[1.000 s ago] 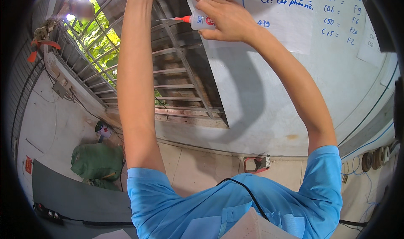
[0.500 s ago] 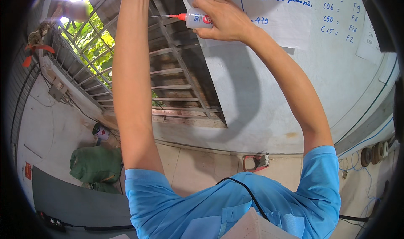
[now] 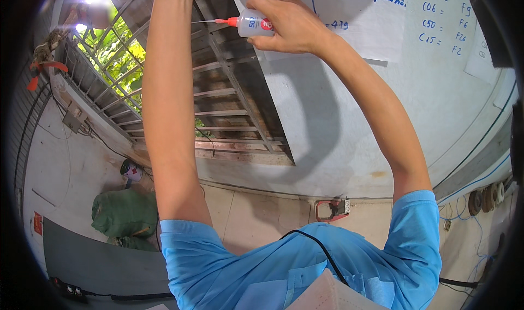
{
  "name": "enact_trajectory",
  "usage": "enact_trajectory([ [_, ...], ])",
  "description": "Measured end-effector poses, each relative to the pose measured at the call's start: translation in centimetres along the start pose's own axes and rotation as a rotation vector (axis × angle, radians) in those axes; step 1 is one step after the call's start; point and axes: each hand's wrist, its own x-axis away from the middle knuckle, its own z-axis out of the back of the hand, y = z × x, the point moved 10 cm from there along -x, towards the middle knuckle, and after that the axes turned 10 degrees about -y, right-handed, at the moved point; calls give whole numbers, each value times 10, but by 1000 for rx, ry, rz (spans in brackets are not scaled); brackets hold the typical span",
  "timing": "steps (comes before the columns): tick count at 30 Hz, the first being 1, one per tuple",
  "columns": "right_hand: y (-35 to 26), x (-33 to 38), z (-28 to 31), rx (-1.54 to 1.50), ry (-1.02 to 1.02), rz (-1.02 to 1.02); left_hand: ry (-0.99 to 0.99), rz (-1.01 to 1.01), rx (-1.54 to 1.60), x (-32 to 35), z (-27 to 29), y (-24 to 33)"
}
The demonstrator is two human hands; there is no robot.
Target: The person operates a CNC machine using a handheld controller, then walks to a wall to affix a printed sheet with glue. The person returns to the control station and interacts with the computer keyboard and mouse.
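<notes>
My right hand (image 3: 286, 21) is raised in front of me and grips a small clear squeeze bottle (image 3: 252, 26). The bottle has a red nozzle and a thin needle tip (image 3: 210, 21) that points left, toward my left forearm (image 3: 169, 91). That forearm runs straight up and out of the top edge, so my left hand is hidden. Just behind the right hand, white paper sheets (image 3: 376, 20) with blue handwriting hang on a pale wall. My blue shirt (image 3: 305, 266) fills the lower edge.
A barred metal window grille (image 3: 218, 102) with green foliage behind it stands left of the wall. On the floor lie a green sack (image 3: 123, 211), a small can (image 3: 131, 170) and a red tool (image 3: 333, 209). Cable spools (image 3: 486, 198) sit at the right.
My right hand keeps the bottle in nearly the same spot by the paper. My left forearm has shifted slightly, and the view has tilted a little.
</notes>
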Motion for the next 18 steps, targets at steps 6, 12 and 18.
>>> enact_trajectory([
  [6,-1,1,1,-11,16,15,-105,-237,-249,0,-1,11],
  [12,-1,-3,4,-85,16,-8,-167,-232,-419,-4,-31,8],
  [18,2,-8,-4,-96,-113,-25,-200,-211,-483,2,-54,5],
])
